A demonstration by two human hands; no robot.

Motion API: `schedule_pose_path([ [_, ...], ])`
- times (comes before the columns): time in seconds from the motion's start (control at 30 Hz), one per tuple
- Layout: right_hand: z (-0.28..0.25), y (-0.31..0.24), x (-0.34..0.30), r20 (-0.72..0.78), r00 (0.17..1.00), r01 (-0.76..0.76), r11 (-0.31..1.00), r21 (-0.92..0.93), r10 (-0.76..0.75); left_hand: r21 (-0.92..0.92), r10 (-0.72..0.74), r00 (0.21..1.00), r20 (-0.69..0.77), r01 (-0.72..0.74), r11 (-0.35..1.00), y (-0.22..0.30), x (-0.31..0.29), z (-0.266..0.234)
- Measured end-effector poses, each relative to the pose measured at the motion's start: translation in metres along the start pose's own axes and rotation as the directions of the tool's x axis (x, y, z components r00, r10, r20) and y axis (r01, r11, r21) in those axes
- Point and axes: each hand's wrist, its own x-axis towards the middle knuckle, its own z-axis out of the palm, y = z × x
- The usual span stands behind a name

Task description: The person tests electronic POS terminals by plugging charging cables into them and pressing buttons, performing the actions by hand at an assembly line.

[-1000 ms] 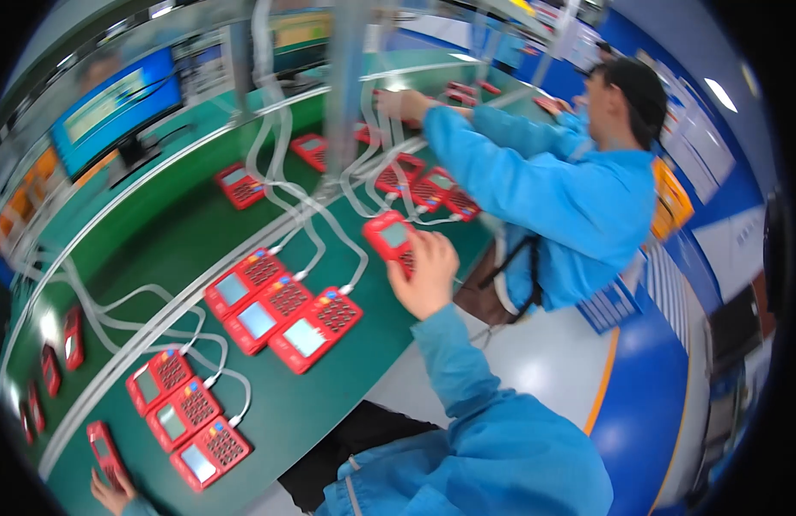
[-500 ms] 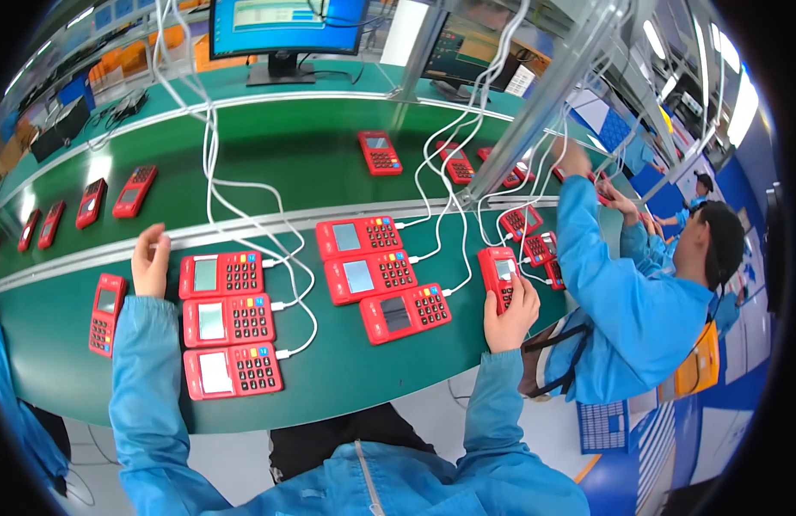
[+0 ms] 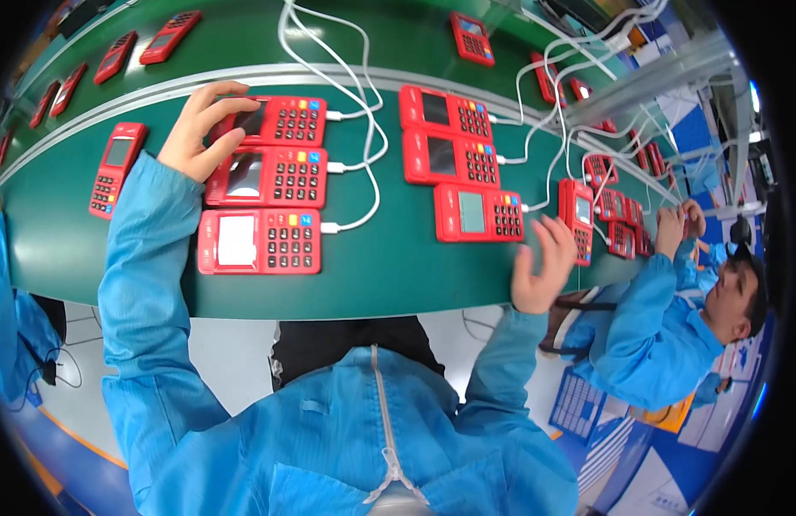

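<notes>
Pale grey floor [image 3: 221,353], giving way to blue with an orange line, lies below a smooth dark-green tabletop [image 3: 363,279] whose front edge bows across the view. Behind it runs a glossy green shelf [image 3: 243,43] bearing more red terminals. At the right, a co-worker in a blue jacket and dark cap [image 3: 647,344] sits beside a blue plastic basket [image 3: 576,402].

Two columns of three red plastic keypad terminals [image 3: 260,243] lie on the tabletop, plugged into white cables [image 3: 331,228]. The left hand [image 3: 200,133], half curled, has thumb and fingers around the end of the left column's farthest terminal [image 3: 295,120]; how firmly cannot be told. The right hand [image 3: 546,267], loosely open and seemingly holding nothing, is near an upright-lying red terminal [image 3: 576,225]; contact is unclear.

Fingers partly hide the farthest terminal's screen. Terminals at far right are small, crowded and crossed by cables; what the co-worker handles is hard to make out. Another blue sleeve [image 3: 6,301] is cut off at the left rim.
</notes>
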Motion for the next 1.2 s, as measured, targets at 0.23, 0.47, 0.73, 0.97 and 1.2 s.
schedule_pose_path([
  [0.23,0.017,-0.025,0.007,0.211,0.977,-0.040,0.995,0.087,0.021,0.269,-0.018,0.972,0.233,-0.047,0.962,0.007,-0.012,0.002],
  [0.47,0.018,-0.024,0.006,0.145,0.989,-0.020,0.993,0.115,0.003,0.252,0.002,0.972,0.236,-0.064,0.966,0.007,-0.006,0.008],
  [0.73,0.012,-0.023,0.028,0.221,0.975,0.000,0.991,0.137,-0.030,0.480,-0.006,0.977,0.214,-0.099,0.872,0.027,-0.004,0.006],
  [0.97,0.043,-0.030,0.067,0.323,0.941,0.105,0.994,0.023,-0.107,0.375,0.010,0.987,0.163,-0.071,0.924,0.040,-0.017,-0.001],
  [1.2,0.042,-0.025,0.085,0.411,0.908,0.089,0.996,0.007,-0.084,0.369,0.019,0.974,0.226,-0.104,0.924,0.070,-0.047,-0.001],
])
